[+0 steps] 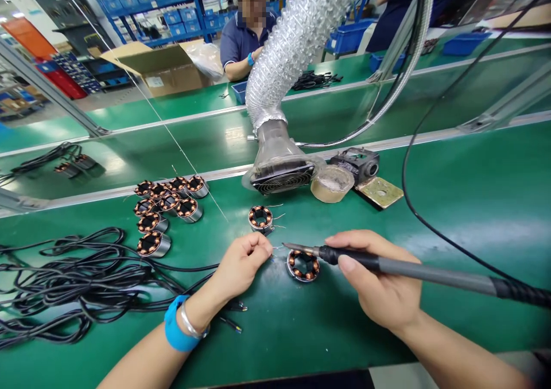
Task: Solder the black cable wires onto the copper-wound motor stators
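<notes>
Right hand (381, 288): wrapped around the grey handle of a soldering iron (413, 269), thumb and fingers closed on it near the dark front collar; the iron lies almost level, its cord running off to the right edge of the picture.
Iron tip: a thin metal point aimed left, ending just above and beside the upper left rim of the nearer stator (303, 265); whether it touches a wire is too fine to tell.
Left hand (241, 265): fingers curled together, thumb and forefinger pinched on a thin wire end that is hard to make out; a blue wristband and a metal bangle sit on the wrist.
Nearer stator: a small round ring lying flat on the green tabletop (473, 205), between the two hands and close to the near edge; copper-coloured coils sit around a dark core with an open middle, inside a silvery metal outer band.
Second stator (260, 217): same look, just behind the left hand, with thin bare leads sticking out to the right.
Stator group (166, 211): about nine more of the same rings clustered toward the left of the tabletop.
Black cables (73, 286): a loose tangle at the near left.
Fume duct (288, 62): a ribbed silver hose ending in a clear hood with a fan grille, standing behind the stators.
Tape roll (331, 183): just right of the hood.
Another person (247, 30): in a dark blue shirt at the far bench.
</notes>
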Demonstrator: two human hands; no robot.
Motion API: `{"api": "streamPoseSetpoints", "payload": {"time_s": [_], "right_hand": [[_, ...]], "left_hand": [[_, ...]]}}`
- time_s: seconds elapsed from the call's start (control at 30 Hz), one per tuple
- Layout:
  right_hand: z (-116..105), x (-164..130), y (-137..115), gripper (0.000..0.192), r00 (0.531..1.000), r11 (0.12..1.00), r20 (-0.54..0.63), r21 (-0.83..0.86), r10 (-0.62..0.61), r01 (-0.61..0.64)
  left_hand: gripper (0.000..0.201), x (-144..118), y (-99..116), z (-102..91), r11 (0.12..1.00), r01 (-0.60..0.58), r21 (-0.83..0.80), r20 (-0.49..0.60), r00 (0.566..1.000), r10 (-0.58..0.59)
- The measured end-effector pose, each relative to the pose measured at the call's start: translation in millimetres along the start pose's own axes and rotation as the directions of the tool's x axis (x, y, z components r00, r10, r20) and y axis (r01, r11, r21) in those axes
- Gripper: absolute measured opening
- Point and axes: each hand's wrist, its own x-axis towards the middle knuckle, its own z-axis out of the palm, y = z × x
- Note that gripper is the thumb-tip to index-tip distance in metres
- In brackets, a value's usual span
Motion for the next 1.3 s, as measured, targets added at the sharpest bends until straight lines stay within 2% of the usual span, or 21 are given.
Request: {"api": "streamPoseSetpoints", "payload": {"time_s": [0.13,0.6,0.73,0.87,1.07,1.17,1.3], "right_hand": [[2.7,-2.5,8.1,0.01,0.998,0.997,-0.012,0.015,0.069,-0.069],[7.7,-0.1,4.5,0.01,0.998,0.998,0.004,0.024,0.058,-0.058],[8.2,1.6,-1.6,0.01,0.999,1.0,0.031,0.019,0.01,-0.01],[10.1,1.5,-8.2,0.016,0.994,0.995,0.051,0.018,-0.101,0.1],[14.1,-0.5,-13.9,0.021,0.962,0.965,0.087,0.053,-0.261,0.257],[14.2,-1.1,-13.0,0.022,0.954,0.958,0.093,0.071,-0.285,0.279],[11.7,-1.1,-11.6,0.025,0.965,0.963,0.048,0.097,-0.258,0.253]], "left_hand": [[0.033,-1.7,0.3,0.3,1.0,-0.009,0.023,0.002,1.0,0.009],[0.031,-3.7,-2.4,1.1,1.0,-0.003,0.021,0.022,1.0,0.002],[0.031,-3.6,-1.8,1.2,1.0,-0.01,0.017,0.024,1.0,0.009],[0.032,-3.7,-0.9,1.1,1.0,-0.006,0.014,0.032,0.999,0.006],[0.034,-3.0,0.1,1.1,1.0,0.001,0.019,0.037,0.999,-0.002],[0.035,-3.3,-0.4,0.7,1.0,-0.004,0.02,0.035,0.999,0.004],[0.032,-3.8,-1.4,0.6,1.0,-0.004,0.015,0.03,1.0,0.004]]}}
